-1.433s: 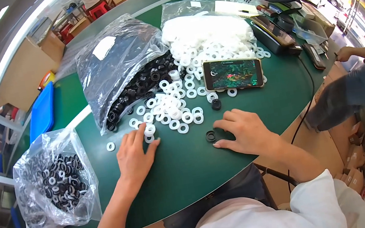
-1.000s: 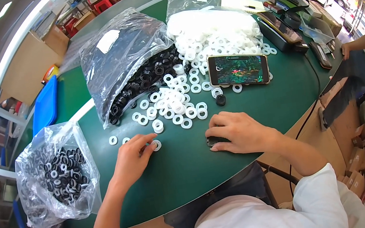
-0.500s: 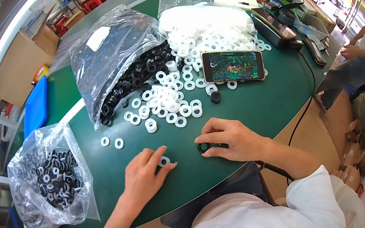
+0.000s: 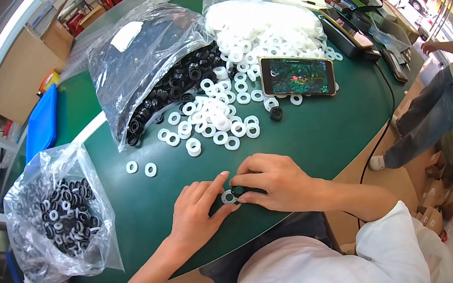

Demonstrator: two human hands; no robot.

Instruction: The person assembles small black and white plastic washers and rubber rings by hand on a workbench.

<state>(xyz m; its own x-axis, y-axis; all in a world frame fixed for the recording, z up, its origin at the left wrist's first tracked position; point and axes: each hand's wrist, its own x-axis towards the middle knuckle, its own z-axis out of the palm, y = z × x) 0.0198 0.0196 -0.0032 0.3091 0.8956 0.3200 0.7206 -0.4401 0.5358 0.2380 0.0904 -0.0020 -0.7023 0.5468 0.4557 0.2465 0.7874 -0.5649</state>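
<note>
Near the front of the green table, my two hands meet. The thumb and index finger of my left hand (image 4: 195, 213) close about a white ring washer (image 4: 227, 198), their tips at its sides. My right hand (image 4: 280, 183) pinches a black ring (image 4: 238, 190) against the white one's right side; whether the two fit together I cannot tell. My right fingers cover part of the black ring. Beyond my hands lies a loose pile of white rings (image 4: 212, 117). Black rings (image 4: 184, 83) spill out of a clear plastic bag (image 4: 142, 42) behind them.
At left, an open clear bag (image 4: 100, 221) holds joined-looking black and white rings. A phone (image 4: 298, 75) leans at the right of the pile, with a single black ring (image 4: 276, 113) before it. A cable (image 4: 391, 115) runs off the right edge. A person (image 4: 437, 90) stands beyond.
My hands have come together: the left moved right with the white ring, the right moved left with the black ring. The view has shifted slightly. A person at right has come further into view.
</note>
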